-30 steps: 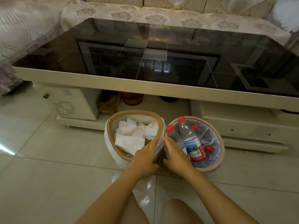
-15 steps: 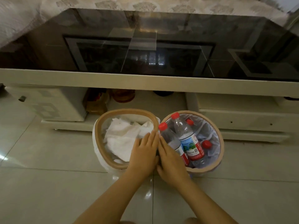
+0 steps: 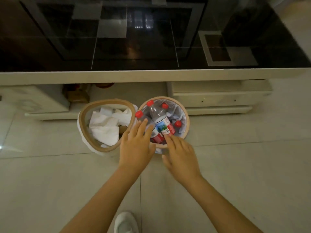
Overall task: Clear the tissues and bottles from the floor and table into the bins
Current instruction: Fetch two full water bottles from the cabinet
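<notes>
Under the table (image 3: 151,75), the dark shelf gap holds some brownish things that are too shadowed to name, and the table's far edge runs out of the top of the view. Down at the near edge a white shoe (image 3: 125,222) is cut off, and both forearms run out of the bottom of the view. The left hand (image 3: 136,147) covers the near part of the gap between the two bins, its fingers straight and close together, tips lying over the near-left rim of the right bin (image 3: 186,113) and against a bottle; whether it actually presses there I can't tell. The right hand (image 3: 180,155) is a bit blurred, fingers spread and relaxed, gripping nothing, fingertips over the near rim of the same bin. The bottles (image 3: 161,121), clear with red caps and red labels, stand packed inside that lined right bin; the lower parts are hidden by the hands and rim. The tissues (image 3: 105,126) lie crumpled in the left bin (image 3: 84,115), which touches its neighbour. Both bins sit on the tiled floor (image 3: 244,165), just near of the table.
</notes>
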The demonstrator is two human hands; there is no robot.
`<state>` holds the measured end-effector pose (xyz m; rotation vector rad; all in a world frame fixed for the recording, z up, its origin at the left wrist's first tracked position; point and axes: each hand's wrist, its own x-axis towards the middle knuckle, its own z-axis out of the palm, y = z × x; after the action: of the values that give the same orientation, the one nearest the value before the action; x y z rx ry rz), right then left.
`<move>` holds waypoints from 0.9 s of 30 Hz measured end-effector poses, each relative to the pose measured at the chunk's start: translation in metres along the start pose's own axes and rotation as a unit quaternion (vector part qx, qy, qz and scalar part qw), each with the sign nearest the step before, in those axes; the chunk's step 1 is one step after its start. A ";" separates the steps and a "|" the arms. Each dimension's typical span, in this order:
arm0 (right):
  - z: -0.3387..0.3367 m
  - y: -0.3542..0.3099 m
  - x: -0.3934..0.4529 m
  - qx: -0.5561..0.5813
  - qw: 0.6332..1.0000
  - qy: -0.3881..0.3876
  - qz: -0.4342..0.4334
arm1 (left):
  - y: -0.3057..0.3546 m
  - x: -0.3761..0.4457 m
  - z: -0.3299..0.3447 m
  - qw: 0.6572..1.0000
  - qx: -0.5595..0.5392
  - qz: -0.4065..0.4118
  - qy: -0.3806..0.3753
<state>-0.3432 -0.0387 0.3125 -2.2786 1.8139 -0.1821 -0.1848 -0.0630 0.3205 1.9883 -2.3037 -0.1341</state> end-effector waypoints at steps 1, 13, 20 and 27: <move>-0.022 -0.002 -0.009 -0.006 1.000 0.003 0.004 | 0.010 -0.003 -0.022 1.000 -0.009 0.004 0.001; -0.382 -0.060 -0.171 0.080 0.992 0.052 0.081 | 0.123 -0.107 -0.393 0.991 -0.131 0.005 0.018; -0.518 -0.078 -0.253 0.102 0.988 0.060 0.098 | 0.173 -0.167 -0.527 0.987 -0.136 0.080 -0.015; -0.587 -0.092 -0.298 0.129 0.962 0.172 0.169 | 0.185 -0.178 -0.597 0.971 -0.105 0.206 0.060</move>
<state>-0.4620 0.2135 0.9159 -1.8104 2.1631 -0.7444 -0.2633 0.1381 0.9332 1.3516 -2.4451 -0.2060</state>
